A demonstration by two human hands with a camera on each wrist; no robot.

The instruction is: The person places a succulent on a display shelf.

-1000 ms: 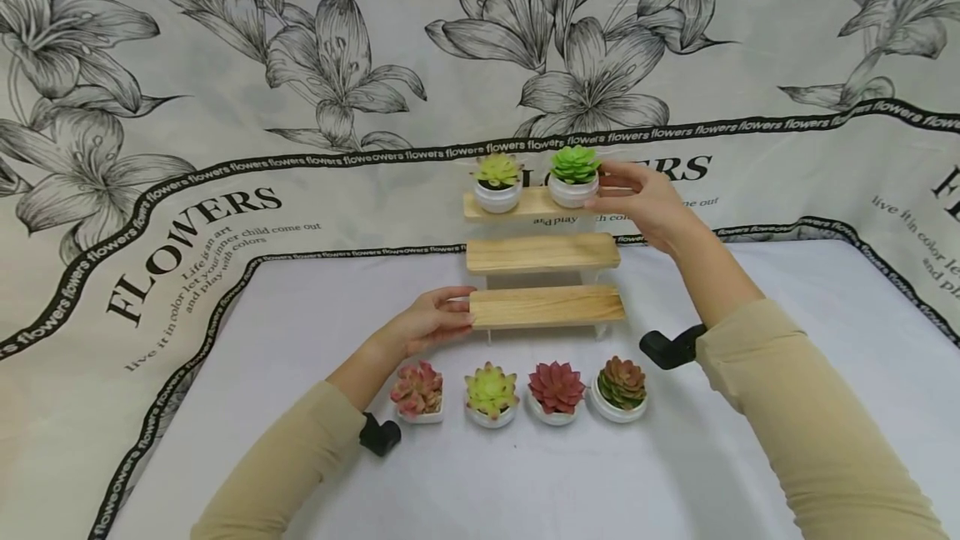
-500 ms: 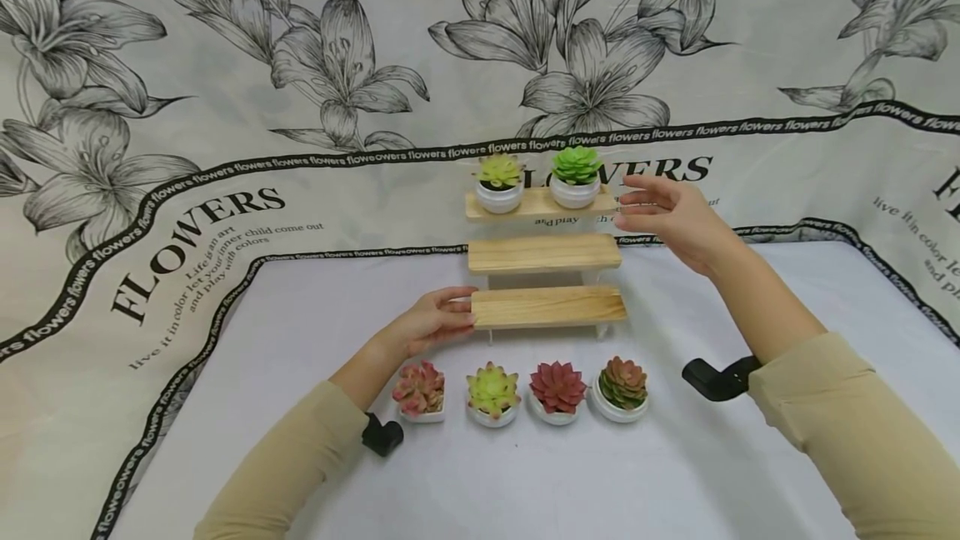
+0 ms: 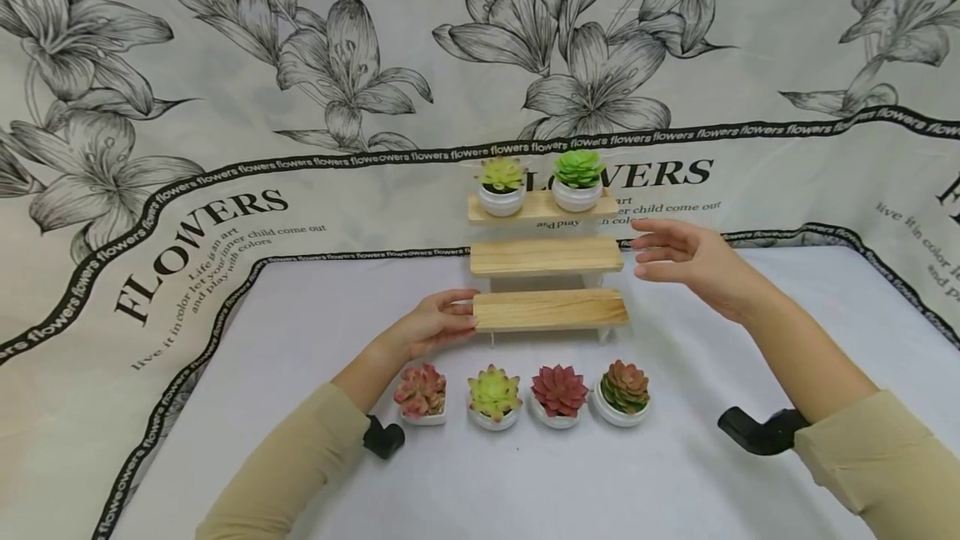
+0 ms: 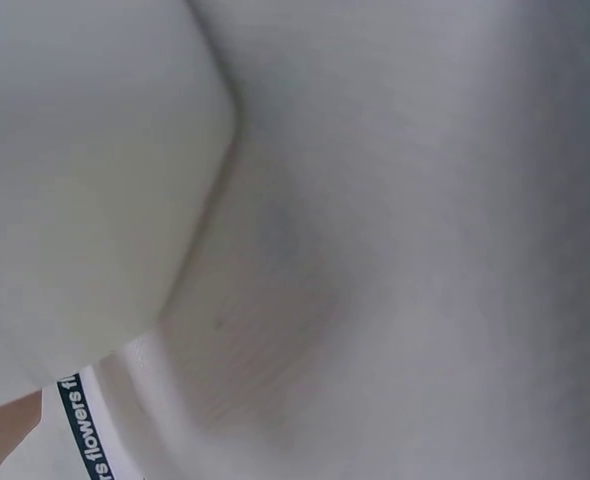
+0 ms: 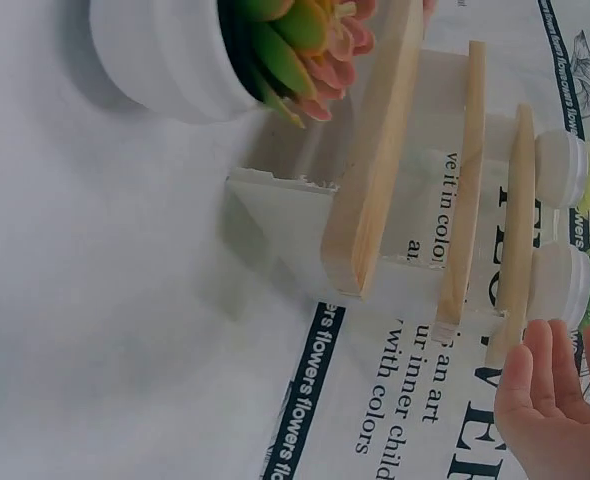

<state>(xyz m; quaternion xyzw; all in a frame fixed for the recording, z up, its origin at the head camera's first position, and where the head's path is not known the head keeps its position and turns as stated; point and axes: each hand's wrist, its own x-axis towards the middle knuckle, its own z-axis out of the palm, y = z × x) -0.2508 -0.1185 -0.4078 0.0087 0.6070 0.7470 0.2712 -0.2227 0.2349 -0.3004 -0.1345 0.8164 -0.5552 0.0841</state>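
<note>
A three-tier display stand has wooden shelves (image 3: pixel 551 311) on clear supports. At its lowest shelf's left end, my left hand (image 3: pixel 429 325) holds the board between thumb and fingers. My right hand (image 3: pixel 693 261) hovers off the stand's right side, fingers extended and nothing in them. On the top tier sit a yellow-green potted succulent (image 3: pixel 502 187) and a bright green potted succulent (image 3: pixel 577 181), both in white pots. The right wrist view shows the stand's shelves (image 5: pixel 370 170) sideways, with the right hand (image 5: pixel 560 410) near the top one.
In front of the stand, potted succulents line up: pink (image 3: pixel 421 394), lime (image 3: pixel 494 397), dark red (image 3: pixel 559 396) and red-green (image 3: pixel 621 392). A white pot (image 4: pixel 85 190) fills much of the left wrist view. Flower-printed cloth (image 3: pixel 375 207) hangs behind the white-covered table (image 3: pixel 450 490).
My right hand has let go of the bright green succulent on the top shelf and moved right and down. The left hand stays on the lowest shelf.
</note>
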